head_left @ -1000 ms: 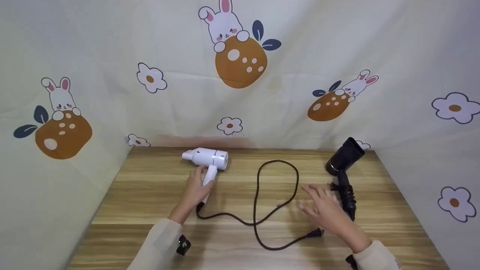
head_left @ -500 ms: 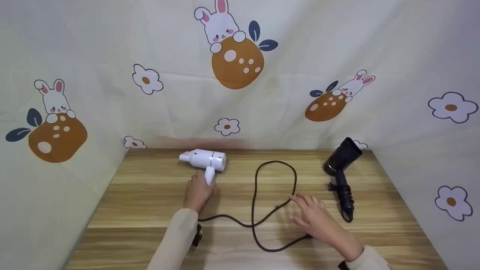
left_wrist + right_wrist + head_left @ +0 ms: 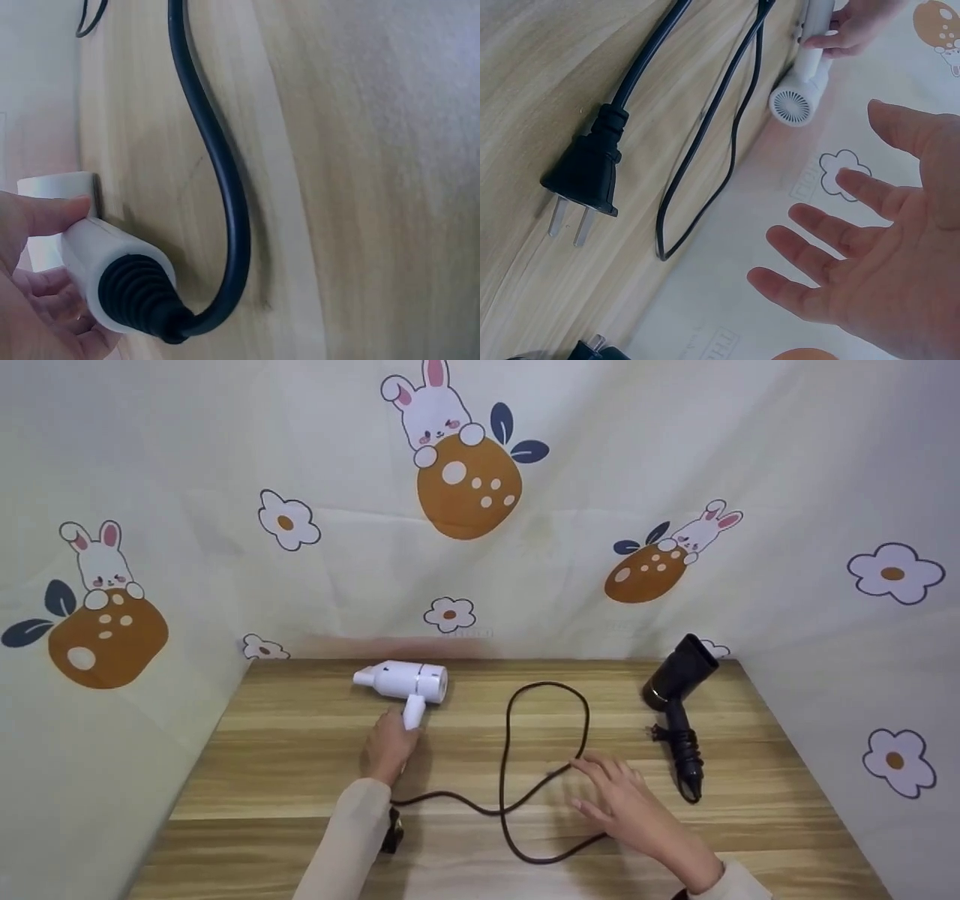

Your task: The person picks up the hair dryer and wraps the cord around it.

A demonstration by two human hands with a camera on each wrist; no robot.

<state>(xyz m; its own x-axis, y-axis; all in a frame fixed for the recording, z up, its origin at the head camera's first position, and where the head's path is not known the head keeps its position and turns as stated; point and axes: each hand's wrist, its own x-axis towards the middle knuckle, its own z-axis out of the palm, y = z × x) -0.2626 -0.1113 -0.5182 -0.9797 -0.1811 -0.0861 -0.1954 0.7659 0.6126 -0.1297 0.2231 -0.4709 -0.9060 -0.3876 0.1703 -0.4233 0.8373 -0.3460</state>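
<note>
Right hand (image 3: 626,810) moved from beside the black hair dryer (image 3: 684,675), its wrapped cord (image 3: 685,751) seemingly done, toward the loose cord (image 3: 231,187), apparently yet unwound, fingers spread, holding nothing; left hand (image 3: 391,746) grips the white hair dryer (image 3: 405,681), rear left on the table (image 3: 270,780).

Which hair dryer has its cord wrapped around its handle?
The black hair dryer on the right; the white hair dryer has its cord lying loose on the table.

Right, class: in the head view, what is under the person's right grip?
A black cord vanishes beneath the right grip, with wooden tabletop around it. The grip covers the plug in that view; the right wrist view shows it on the tabletop.
</note>
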